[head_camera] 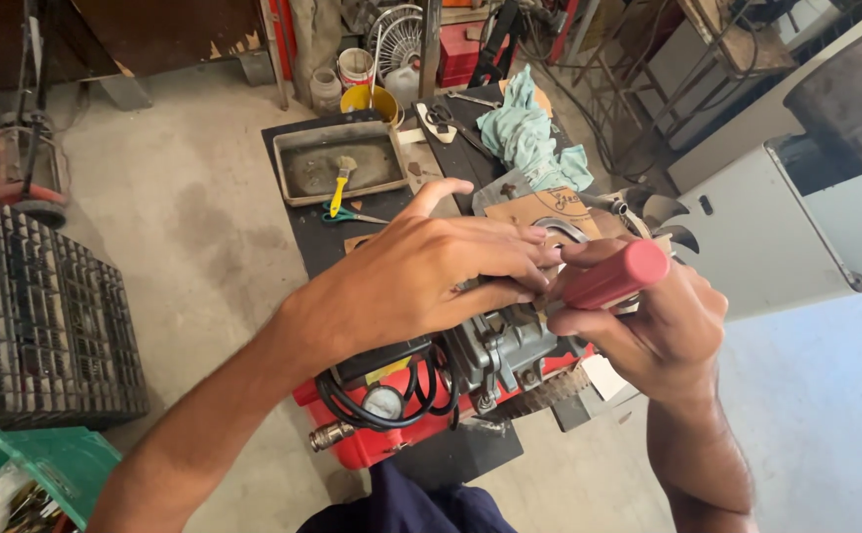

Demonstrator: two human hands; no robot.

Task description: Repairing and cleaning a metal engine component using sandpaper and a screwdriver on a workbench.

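Gripping a red plastic-handled tool (613,276) in the right hand (653,331), fingers curled tight around the handle. Pressing down with the left hand (421,276), fingers close together, thumb lifted, on top of a grey cast-metal engine block (505,350). Sitting on a red machine base (372,434) with black hoses and a round gauge (383,402), at the near edge of a dark surface (307,237). Lying farther back: a shallow metal tray (337,158) holding a yellow-handled brush (340,183), green-handled scissors (352,214), a crumpled teal rag (524,133).

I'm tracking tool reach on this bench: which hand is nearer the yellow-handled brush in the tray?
Left. The left hand lies just below and right of the yellow-handled brush, its thumb pointing toward the tray. The right hand, gripping a red tool handle, is farther right.
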